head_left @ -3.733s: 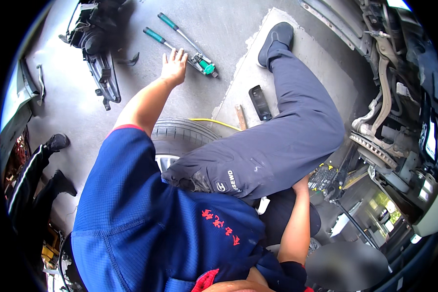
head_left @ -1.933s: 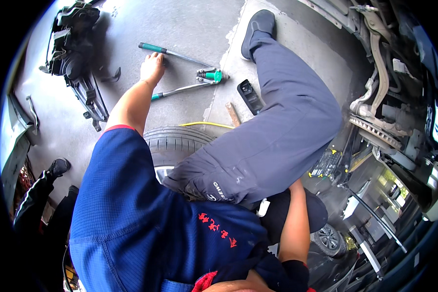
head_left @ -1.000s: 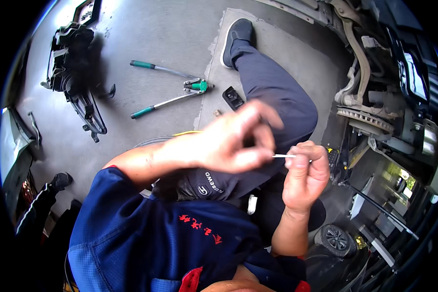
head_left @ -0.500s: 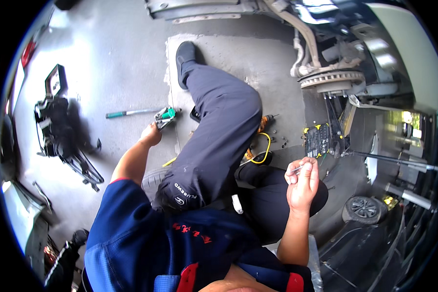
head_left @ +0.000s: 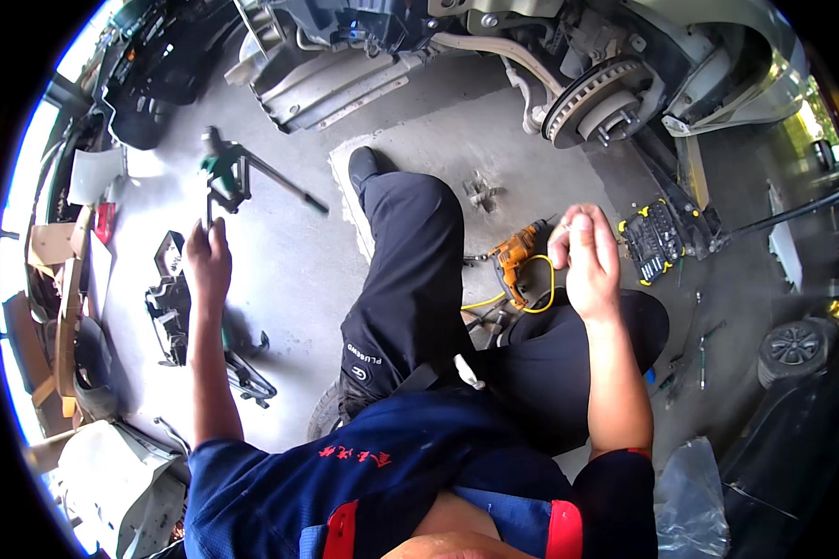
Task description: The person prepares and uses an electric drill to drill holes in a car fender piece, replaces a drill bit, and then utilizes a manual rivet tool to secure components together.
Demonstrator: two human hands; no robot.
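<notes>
Green-headed tool (head_left: 222, 173) — now off the floor (head_left: 284, 270), gripped by the left hand (head_left: 207, 259); right hand (head_left: 588, 256) pinched — contents unclear.

There's the drill (head_left: 510, 256) on the floor (head_left: 284, 321), yellow cord (head_left: 553, 272) looping beside it, tool set (head_left: 651, 242) rightward, wheel (head_left: 792, 348) toward the floor's right edge!
</notes>
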